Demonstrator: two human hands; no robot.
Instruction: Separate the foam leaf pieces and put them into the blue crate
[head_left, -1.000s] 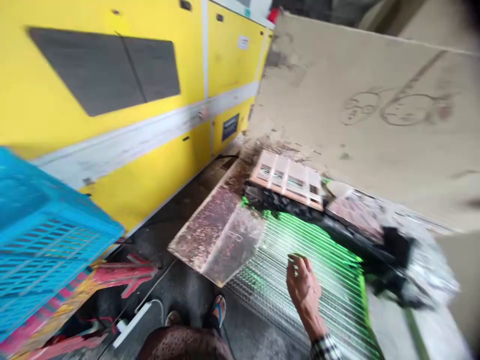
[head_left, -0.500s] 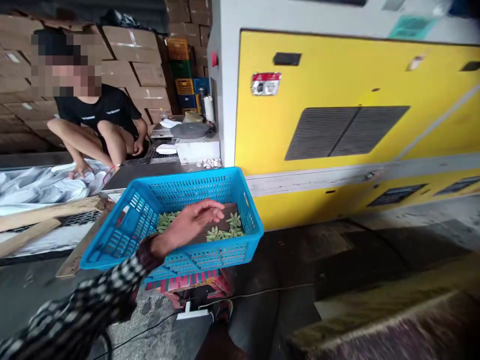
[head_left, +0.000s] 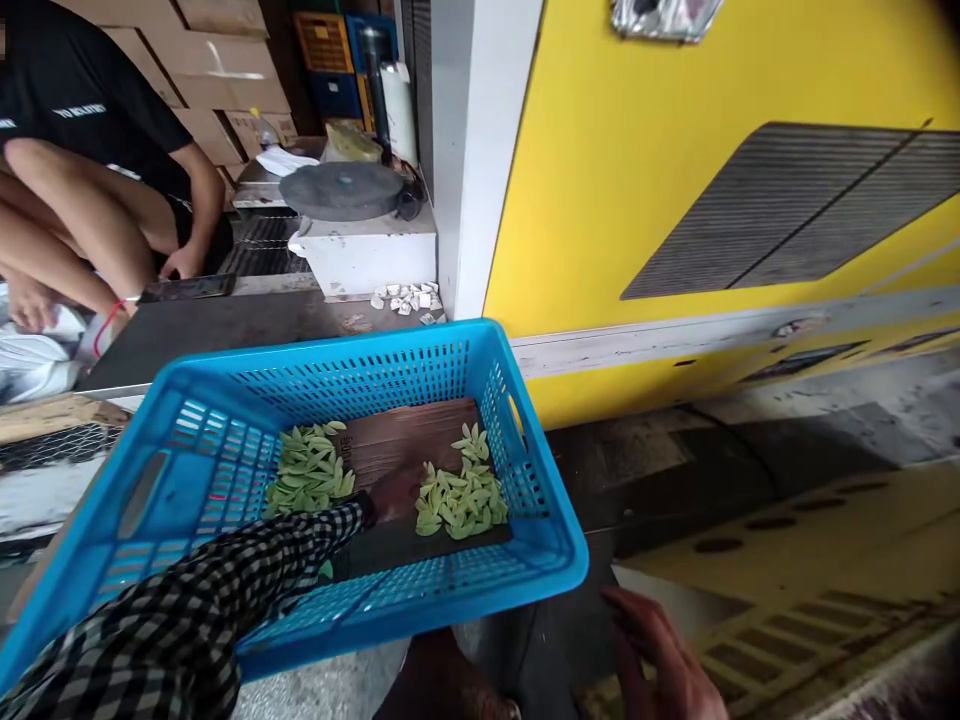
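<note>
My left hand [head_left: 396, 492], in a checked black-and-white sleeve, reaches down into a blue plastic crate [head_left: 360, 350]. It is blurred and dark against the cardboard [head_left: 409, 435] lining the bottom, so its fingers cannot be made out. Just right of it lies a pile of pale green leaf-shaped pieces [head_left: 465, 500]. Another heap of green leaf-shaped pieces [head_left: 307, 470] lies left of it, partly behind the sleeve. Outside the crate's near right corner, my right hand [head_left: 664, 655] is at the bottom edge, fingers stretched and apart, with nothing visible in it.
A yellow machine panel [head_left: 585, 180] rises behind and right of the crate. Beyond the crate, a dark ledge [head_left: 262, 325] bears a white box [head_left: 375, 255] and small white bits [head_left: 409, 298]. A person [head_left: 97, 150] in black squats at left, one hand on white items.
My left hand has gone down from above the crate to its bottom. My right hand has come into view at the lower right. The view is now closer to the crate.
</note>
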